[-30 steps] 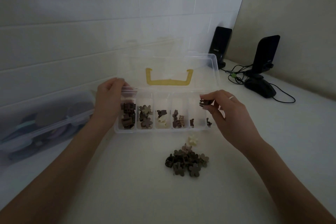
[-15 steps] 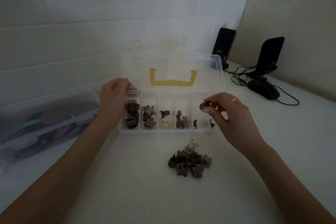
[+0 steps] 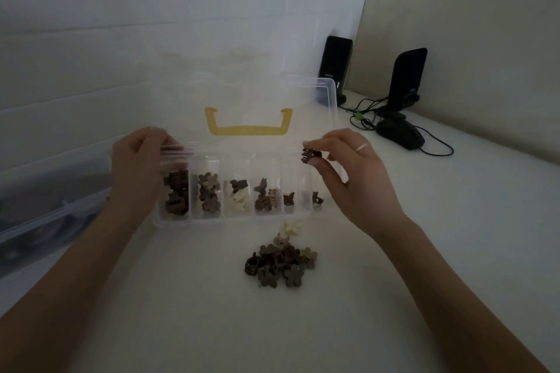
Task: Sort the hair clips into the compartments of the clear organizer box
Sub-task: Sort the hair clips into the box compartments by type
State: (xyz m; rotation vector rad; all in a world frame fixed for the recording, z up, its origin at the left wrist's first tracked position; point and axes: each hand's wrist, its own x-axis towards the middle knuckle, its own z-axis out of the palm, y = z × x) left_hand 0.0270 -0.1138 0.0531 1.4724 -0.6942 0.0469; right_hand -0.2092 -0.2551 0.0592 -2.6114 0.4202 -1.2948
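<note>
— Where does the camera sit?

— On the person's head, looking forward and down over both forearms onto the white table (image 3: 454, 251).

— How close?

— Near: the left hand (image 3: 138, 166) and right hand (image 3: 354, 179) fill the middle, with the clear organizer box (image 3: 242, 215) just beyond them. The wide lens bends the wall tiles.

— How far does it see?

— To the wall corner, where two black speakers (image 3: 407, 79) stand at the right.

— Any second view?

— None; only this one.

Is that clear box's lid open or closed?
Open: the lid with the yellow handle stands up behind the compartments, whose clips lie uncovered.
</note>
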